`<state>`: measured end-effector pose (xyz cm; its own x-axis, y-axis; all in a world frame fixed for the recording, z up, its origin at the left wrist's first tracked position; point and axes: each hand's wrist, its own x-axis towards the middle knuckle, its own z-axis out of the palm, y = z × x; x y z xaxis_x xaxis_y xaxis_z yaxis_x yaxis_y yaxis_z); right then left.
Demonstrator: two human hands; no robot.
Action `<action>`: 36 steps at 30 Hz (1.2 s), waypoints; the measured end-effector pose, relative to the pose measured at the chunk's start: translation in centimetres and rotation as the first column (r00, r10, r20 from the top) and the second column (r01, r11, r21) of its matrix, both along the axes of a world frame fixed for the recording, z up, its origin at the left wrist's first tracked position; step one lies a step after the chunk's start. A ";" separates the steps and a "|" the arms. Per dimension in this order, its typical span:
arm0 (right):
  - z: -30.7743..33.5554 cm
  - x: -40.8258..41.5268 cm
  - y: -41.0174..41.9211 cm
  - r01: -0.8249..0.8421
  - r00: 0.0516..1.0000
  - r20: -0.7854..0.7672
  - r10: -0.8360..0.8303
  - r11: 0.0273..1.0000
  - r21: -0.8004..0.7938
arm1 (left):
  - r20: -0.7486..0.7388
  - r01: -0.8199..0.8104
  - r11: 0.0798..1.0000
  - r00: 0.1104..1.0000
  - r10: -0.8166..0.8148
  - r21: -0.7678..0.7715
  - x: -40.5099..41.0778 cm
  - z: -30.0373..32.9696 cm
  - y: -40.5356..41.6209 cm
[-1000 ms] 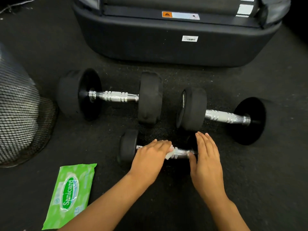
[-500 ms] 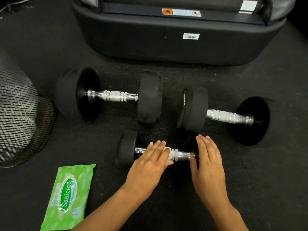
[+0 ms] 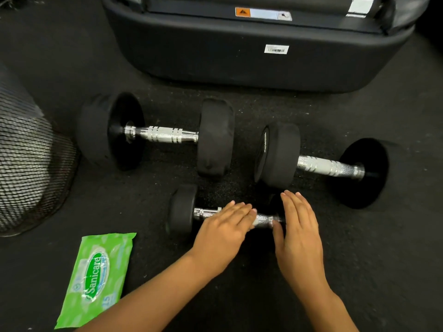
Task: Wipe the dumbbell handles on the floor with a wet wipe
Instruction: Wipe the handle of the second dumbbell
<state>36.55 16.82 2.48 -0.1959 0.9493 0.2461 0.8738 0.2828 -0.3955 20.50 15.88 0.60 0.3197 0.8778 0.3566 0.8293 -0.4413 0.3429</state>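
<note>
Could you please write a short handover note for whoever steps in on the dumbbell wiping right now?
Left hand: flat over the small dumbbell's handle; the wipe is not clearly visible under it.
Right hand: open, steadying that dumbbell's right weight.
Wipe pack: on the floor, lower left.
Done: small handle wiping under way.
Left: finish it, then the two large dumbbells' handles, as cleanliness cannot be judged.

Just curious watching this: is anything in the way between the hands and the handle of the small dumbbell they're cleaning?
Nothing visible is. The left hand already lies on the small dumbbell's handle, and the right hand rests at its right end. The wipes pack and the two bigger dumbbells lie clear of it.
</note>
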 end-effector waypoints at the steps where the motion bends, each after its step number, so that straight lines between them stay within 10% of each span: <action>1: 0.0 0.0 0.1 0.001 1.000 0.000 -0.001 1.000 -0.003 | 0.009 0.001 0.999 1.000 -0.001 -0.036 0.1 0.3 0.6; 12: 0.1 0.0 0.3 0.019 1.000 0.014 -0.018 1.000 -0.012 | 0.047 -0.031 0.956 0.998 0.047 -0.292 -0.1 1.8 1.7; 36: 0.1 -0.2 -0.2 0.035 0.999 0.018 -0.035 0.999 -0.013 | -0.083 -0.198 0.917 0.980 0.180 -0.346 -0.3 2.3 0.6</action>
